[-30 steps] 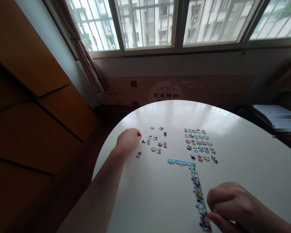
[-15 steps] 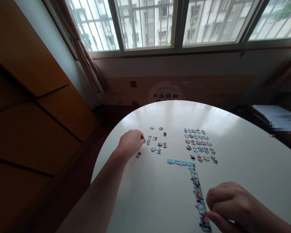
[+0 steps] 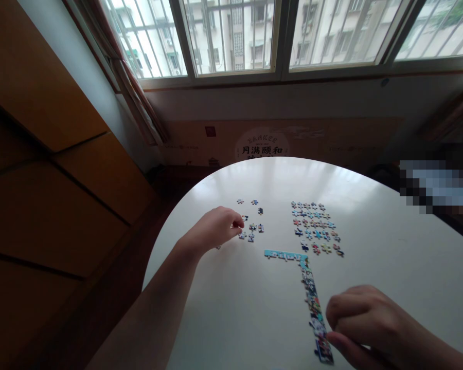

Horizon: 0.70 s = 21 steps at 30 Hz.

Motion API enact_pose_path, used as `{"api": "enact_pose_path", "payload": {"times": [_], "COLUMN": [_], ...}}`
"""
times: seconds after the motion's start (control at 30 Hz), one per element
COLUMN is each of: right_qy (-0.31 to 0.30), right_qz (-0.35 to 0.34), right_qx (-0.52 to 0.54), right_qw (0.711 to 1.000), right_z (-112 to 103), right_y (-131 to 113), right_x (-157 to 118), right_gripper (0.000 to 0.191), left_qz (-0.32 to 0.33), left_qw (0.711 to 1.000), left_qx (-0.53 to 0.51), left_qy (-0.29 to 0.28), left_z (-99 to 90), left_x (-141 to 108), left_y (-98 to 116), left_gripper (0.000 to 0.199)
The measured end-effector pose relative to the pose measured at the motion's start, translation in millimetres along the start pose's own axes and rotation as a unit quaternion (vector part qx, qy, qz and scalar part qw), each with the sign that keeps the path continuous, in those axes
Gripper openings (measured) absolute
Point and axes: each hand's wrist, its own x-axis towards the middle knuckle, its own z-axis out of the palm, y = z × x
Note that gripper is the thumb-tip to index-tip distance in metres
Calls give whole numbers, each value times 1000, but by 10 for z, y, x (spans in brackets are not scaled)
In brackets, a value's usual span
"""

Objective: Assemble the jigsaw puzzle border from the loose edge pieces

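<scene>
My left hand [image 3: 220,228] reaches over the loose puzzle pieces [image 3: 253,227] at the left of the white table [image 3: 224,308]. Its thumb and forefinger are slightly apart, close to the pieces, and nothing shows between them. My right hand [image 3: 370,318] is curled with the thumb against the lower part of the joined puzzle strip [image 3: 312,298]; what its fingers hold, if anything, is hidden. That strip forms a corner, with a short light-blue arm pointing left and a longer arm running toward me.
Rows of separate puzzle pieces [image 3: 316,223] lie right of centre. Beyond the table are a printed box panel [image 3: 308,141], a curtain [image 3: 135,97] and barred windows. Wooden cabinets [image 3: 77,205] stand at the left, and a blurred-out object at the right.
My left hand has moved right over the loose pieces, and its thumb and forefinger have parted slightly. The right hand stays beside the strip. The view has shifted a little.
</scene>
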Motion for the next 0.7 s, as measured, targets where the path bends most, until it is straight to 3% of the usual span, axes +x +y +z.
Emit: {"api": "enact_pose_path", "payload": {"times": [0.4,0.7], "right_qy": [-1,35], "right_qz": [34,31], "right_qx": [42,78], "right_qw": [999,996], "right_z": [17,-55], "right_y": [127,270], "right_x": [-64,-86], "right_gripper": [38,39], "left_qz": [-8,-31], "left_qw": [1000,999], "left_qx": [9,-1], "left_qy": [-3,-24], "left_z": [13,29], "left_x": [39,59], "left_y": [39,63], "left_gripper": [21,21]}}
